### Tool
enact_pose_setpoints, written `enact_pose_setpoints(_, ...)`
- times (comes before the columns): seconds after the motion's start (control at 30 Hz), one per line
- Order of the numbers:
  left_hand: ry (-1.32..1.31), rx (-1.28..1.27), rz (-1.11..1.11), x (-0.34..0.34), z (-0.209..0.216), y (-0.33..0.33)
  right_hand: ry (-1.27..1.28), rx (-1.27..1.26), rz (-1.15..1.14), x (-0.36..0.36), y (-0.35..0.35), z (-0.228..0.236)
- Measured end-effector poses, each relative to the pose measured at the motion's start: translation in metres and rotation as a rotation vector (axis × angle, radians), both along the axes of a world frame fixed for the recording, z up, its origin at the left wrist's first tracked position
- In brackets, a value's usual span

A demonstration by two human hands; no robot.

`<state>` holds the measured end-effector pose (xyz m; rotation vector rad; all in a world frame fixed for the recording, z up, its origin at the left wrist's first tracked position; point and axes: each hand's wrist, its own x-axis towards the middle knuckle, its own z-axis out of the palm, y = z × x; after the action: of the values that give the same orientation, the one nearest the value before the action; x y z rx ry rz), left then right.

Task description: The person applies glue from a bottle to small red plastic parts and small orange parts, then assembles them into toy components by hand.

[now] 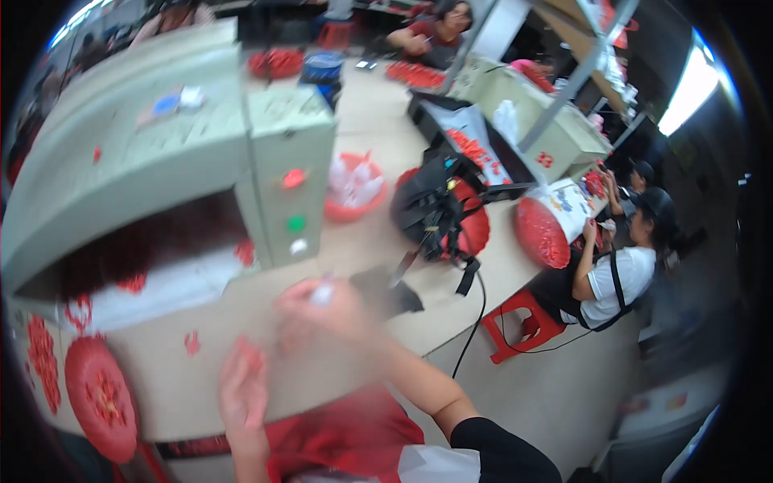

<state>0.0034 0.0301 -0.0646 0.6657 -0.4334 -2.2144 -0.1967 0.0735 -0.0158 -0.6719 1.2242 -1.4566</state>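
Note:
My left hand (244, 390) is raised at the table's near edge, its fingers closed around a small red piece (252, 359). To its upper right, my right hand (338, 310) is closed on a small whitish object (323, 292), blurred, whose kind I cannot make out. Another small red piece (192, 344) lies on the table (173, 378) left of my hands. Beyond them stands a pale green machine (290, 133) with a wide opening, and red pieces lie on its white bed (161, 294).
A red plate (101, 402) with red pieces sits at the left. Farther back are a red bowl (354, 213) of white objects, a black bag (431, 205) and a black tray (515, 193). A co-worker (620, 278) sits at the right on a red stool (523, 326). A black cable (481, 322) hangs off the table.

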Motion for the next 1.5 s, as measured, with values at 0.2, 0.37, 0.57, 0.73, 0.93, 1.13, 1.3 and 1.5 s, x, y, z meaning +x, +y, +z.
enact_pose_setpoints(0.2,0.04,-0.139,-0.256,-0.047,0.032,0.005,-0.055,-0.116,0.017,-0.002,0.038,0.008)
enact_pose_setpoints(0.37,-0.049,-0.175,-0.144,-0.04,0.021,0.014,0.107,-0.188,0.028,0.01,0.039,0.0)
enact_pose_setpoints(0.57,-0.111,-0.3,-0.11,-0.036,0.024,0.02,0.218,-0.104,-0.009,0.021,0.045,0.008)
enact_pose_setpoints(0.73,-0.18,-0.411,-0.079,-0.035,0.022,0.021,0.369,-0.177,-0.059,0.025,0.045,0.004)
enact_pose_setpoints(0.93,-0.232,-0.551,-0.007,-0.037,0.019,0.02,1.047,-0.42,-0.216,0.041,0.043,0.008)
enact_pose_setpoints(1.13,-0.219,-0.626,0.06,-0.039,0.02,0.024,1.202,-0.44,-0.303,0.046,0.045,0.008)
enact_pose_setpoints(1.3,-0.241,-0.671,0.082,-0.04,0.016,0.027,1.1,-0.469,-0.26,0.039,0.045,0.003)
enact_pose_setpoints(1.5,-0.22,-0.468,-0.085,-0.033,0.025,0.023,1.375,-0.62,-0.165,0.024,0.047,0.003)
